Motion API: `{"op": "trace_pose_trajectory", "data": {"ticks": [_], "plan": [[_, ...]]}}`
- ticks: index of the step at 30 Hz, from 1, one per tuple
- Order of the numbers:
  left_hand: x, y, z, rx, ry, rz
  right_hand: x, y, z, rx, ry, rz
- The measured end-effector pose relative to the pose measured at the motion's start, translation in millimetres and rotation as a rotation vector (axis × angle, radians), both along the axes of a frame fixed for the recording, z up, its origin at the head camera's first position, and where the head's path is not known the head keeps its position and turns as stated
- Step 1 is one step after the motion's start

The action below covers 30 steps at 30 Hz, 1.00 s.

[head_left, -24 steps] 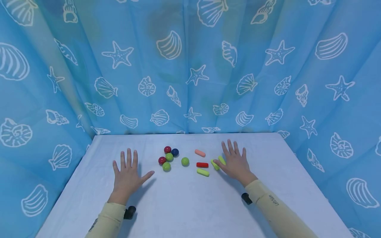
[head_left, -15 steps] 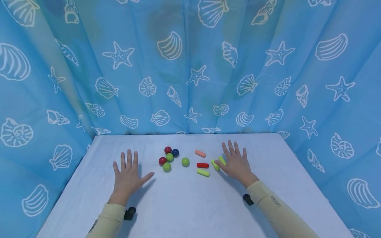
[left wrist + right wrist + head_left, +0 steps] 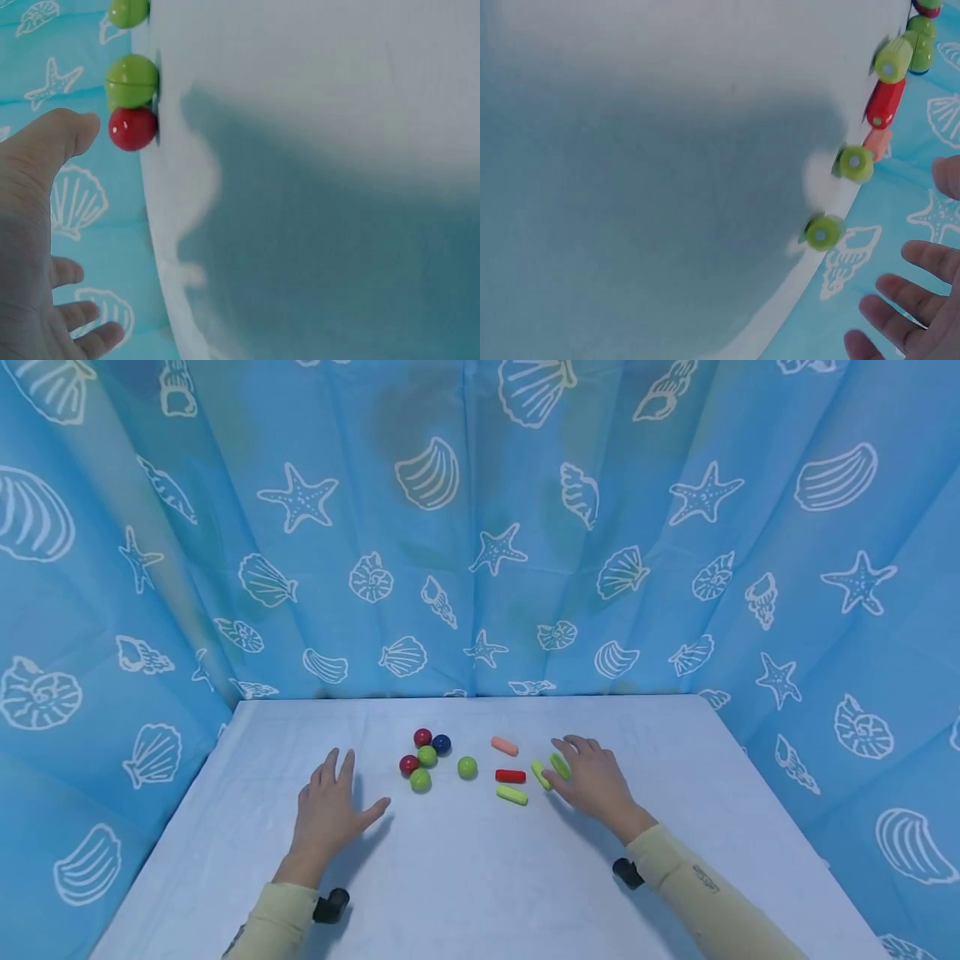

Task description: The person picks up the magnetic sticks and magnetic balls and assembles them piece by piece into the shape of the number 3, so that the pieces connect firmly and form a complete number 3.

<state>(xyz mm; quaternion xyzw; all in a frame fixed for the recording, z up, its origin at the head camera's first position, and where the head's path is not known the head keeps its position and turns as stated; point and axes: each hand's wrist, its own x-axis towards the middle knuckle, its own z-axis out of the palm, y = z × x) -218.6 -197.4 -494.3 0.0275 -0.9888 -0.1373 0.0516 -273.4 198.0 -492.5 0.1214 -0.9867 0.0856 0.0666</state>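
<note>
My left hand (image 3: 327, 814) hovers over the left part of the table, fingers loosely bent and thumb pointing toward the balls, holding nothing. Just beyond the thumb lie two red balls (image 3: 408, 765), a dark blue ball (image 3: 441, 744) and two green balls (image 3: 427, 756) in a cluster. A third green ball (image 3: 467, 767) sits alone to their right. My right hand (image 3: 594, 782) hangs over the right side with fingers slightly bent, overlapping two yellow-green short cylinders (image 3: 540, 774) in the head view; in the right wrist view the hand (image 3: 922, 307) is apart from them and grips nothing.
Left of the right hand lie a red cylinder (image 3: 510, 776), a peach cylinder (image 3: 504, 746) and another yellow-green cylinder (image 3: 512, 795). All rest on a white-covered table (image 3: 450, 893). A blue shell-patterned curtain (image 3: 465, 610) hangs behind and along both sides.
Both hands go from flat, widely spread fingers to looser, bent ones, and the fingertips have come lower and nearer. The balls and cylinders stay where they were.
</note>
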Motion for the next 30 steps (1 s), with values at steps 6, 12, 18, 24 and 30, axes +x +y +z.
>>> {"op": "trace_pose_trajectory", "data": {"ticks": [6, 12, 18, 24, 30], "plan": [[7.4, 7.0, 0.8, 0.079, -0.01, -0.006, 9.2, -3.7, -1.1, -0.106, -0.026, 0.026], [13.8, 17.8, -1.8, 0.167, -0.022, 0.013, 17.9, -10.4, -4.1, -0.291, -0.128, 0.008], [20.5, 27.8, -6.8, 0.268, -0.031, 0.023, 24.1, -20.5, -10.8, -0.4, -0.186, -0.024], [25.2, 35.3, -12.1, 0.317, -0.042, 0.01, 28.4, -30.4, -16.6, -0.456, -0.22, -0.033], [27.7, 40.7, -17.6, 0.352, -0.044, -0.018, 29.6, -38.2, -16.7, -0.458, -0.224, -0.045]]}}
